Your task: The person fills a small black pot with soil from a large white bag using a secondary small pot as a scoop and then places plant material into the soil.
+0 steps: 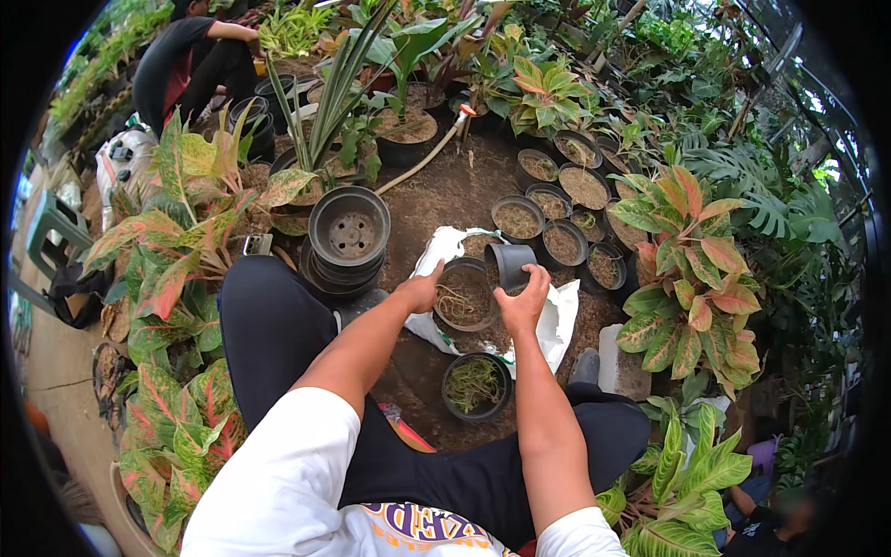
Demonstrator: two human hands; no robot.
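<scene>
My right hand (523,298) grips a small black plastic pot (514,266), tipped on its side with its mouth facing left. Just below that mouth is a larger round black pot (465,313) holding brown soil mix and pale, dry-looking roots or stems. At this pot's left rim is my left hand (420,289), its fingers around the edge. Both pots are over an opened white sack (560,317) with more brown mix in it. Nearer my body, a black pot of thin green cuttings or seedlings (475,387) stands on the ground.
Stacked black pots (349,226) stand to the left, near a phone (257,244). Several small filled pots (560,242) cluster at right. A hose (424,160) crosses behind. Beside my right foot is a pale block (621,362). Leafy aglaonemas (689,264) flank me; another person (188,66) sits far left.
</scene>
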